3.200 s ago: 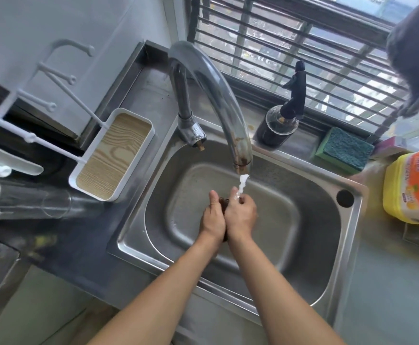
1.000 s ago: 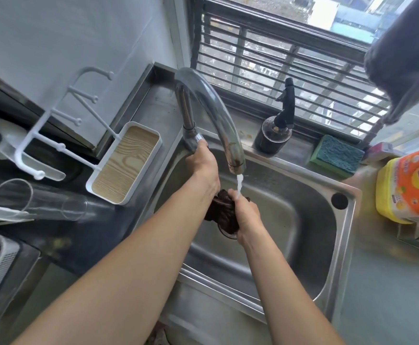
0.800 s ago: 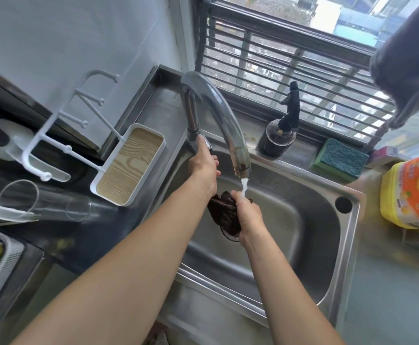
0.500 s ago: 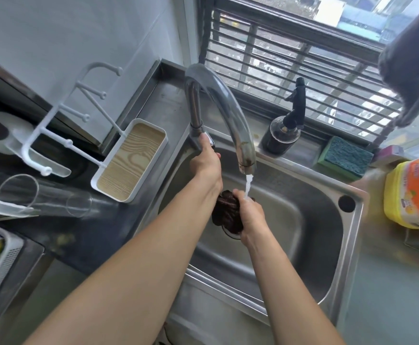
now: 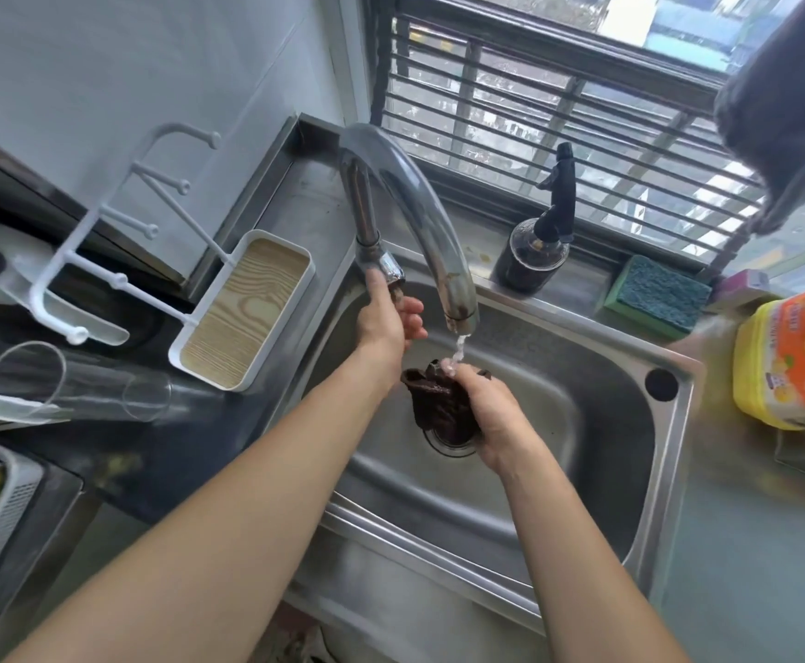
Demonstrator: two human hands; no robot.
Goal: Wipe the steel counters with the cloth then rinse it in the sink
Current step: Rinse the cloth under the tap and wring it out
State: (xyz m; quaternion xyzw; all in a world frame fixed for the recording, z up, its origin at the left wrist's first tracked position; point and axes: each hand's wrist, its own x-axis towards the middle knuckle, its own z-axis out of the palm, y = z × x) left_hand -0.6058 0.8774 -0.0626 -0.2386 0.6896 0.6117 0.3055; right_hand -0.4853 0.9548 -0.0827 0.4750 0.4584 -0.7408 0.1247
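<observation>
The right hand [image 5: 491, 413] is clenched around a dark brown cloth [image 5: 439, 401], bunched and wet, held over the drain [image 5: 453, 440] in the middle of the steel sink [image 5: 582, 471]; a thin stream of water [image 5: 459, 349] falls from the spout of the curved faucet [image 5: 415, 203] and lands on the top of the cloth and the knuckles; the left hand [image 5: 386, 318] reaches up to the base of the faucet, its fingers [image 5: 412, 311] wrapped on the small tap handle there (how tightly cannot be told, since the palm hides the grip). Both bare forearms stretch in from the lower edge of the view. On the steel tabletop [image 5: 750, 543] behind the sink stand a dark pump bottle [image 5: 537, 251] and, to its right, a green-and-blue sponge [image 5: 656, 296] lying flat; a yellow and orange detergent bottle [image 5: 793, 361] sits at the far right edge. To the left of the sink a white tray with a wood-grain insert [image 5: 247, 308] leans beside a white peg rack [image 5: 118, 241]; a clear glass [image 5: 75, 385] lies on its side nearby; a barred window [image 5: 558, 102] runs behind the faucet.
</observation>
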